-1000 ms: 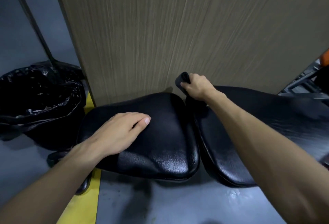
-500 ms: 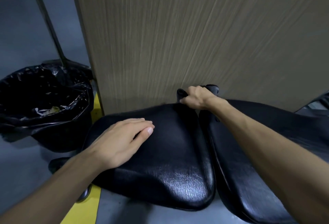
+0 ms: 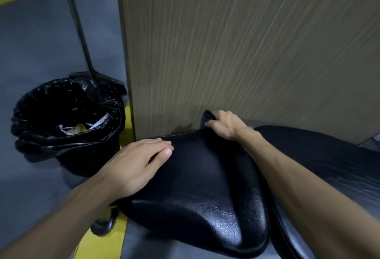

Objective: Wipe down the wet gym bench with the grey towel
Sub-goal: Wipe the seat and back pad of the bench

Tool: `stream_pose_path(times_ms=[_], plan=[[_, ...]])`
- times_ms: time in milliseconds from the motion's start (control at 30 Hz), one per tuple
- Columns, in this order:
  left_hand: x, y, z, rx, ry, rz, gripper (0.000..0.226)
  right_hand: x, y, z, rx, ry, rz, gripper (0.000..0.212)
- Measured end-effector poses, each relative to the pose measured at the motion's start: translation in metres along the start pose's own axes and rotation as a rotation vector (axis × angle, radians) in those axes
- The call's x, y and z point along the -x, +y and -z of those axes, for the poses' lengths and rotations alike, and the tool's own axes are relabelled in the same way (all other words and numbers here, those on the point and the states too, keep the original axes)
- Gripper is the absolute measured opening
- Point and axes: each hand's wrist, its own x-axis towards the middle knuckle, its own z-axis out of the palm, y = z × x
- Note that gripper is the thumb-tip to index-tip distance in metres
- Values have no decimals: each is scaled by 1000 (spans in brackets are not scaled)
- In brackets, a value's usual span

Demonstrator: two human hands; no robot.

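The black gym bench fills the lower right: its glossy seat pad (image 3: pixel 205 197) lies in the middle and the longer back pad (image 3: pixel 333 166) runs off to the right. My left hand (image 3: pixel 135 164) rests flat on the seat pad's left side, fingers straight. My right hand (image 3: pixel 224 125) is at the far edge, above the gap between the two pads, and grips a bunched dark grey towel (image 3: pixel 207 115). Only a small end of the towel shows past the fingers, close to the wooden panel behind.
A tall wood-grain panel (image 3: pixel 246 42) stands right behind the bench. A bin with a black liner (image 3: pixel 41 135) sits on the grey floor to the left, with a thin dark pole (image 3: pixel 80 28) leaning behind it. A yellow floor line (image 3: pixel 102 244) runs under the bench foot (image 3: pixel 104 221).
My right hand has kept its grip on the towel and stayed at the bench's far edge, near the gap. My left hand stays flat on the seat pad. The view has shifted closer.
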Motion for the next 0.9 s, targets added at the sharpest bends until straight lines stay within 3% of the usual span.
stream_pose_path(times_ms=[133, 267, 367, 500, 633, 700, 900], plan=[[3, -7, 6, -39, -10, 28, 48, -10, -39, -20, 18, -23, 113, 25], [5, -7, 7, -51, -31, 29, 45, -12, -23, -7, 31, -50, 115, 36], [11, -12, 9, -51, -53, 33, 48, -9, -21, -7, 64, -40, 94, 31], [21, -20, 14, -52, -68, 46, 48, 3, -102, -42, 8, -42, 302, 28], [28, -29, 27, -65, -52, 101, 45, 4, -177, -64, -134, -250, 512, 23], [36, -37, 34, -34, -33, 109, 34, 1, -168, -55, -222, -303, 497, 19], [53, -42, 37, -11, -51, 140, 30, 5, -57, -8, -295, -95, 240, 19]])
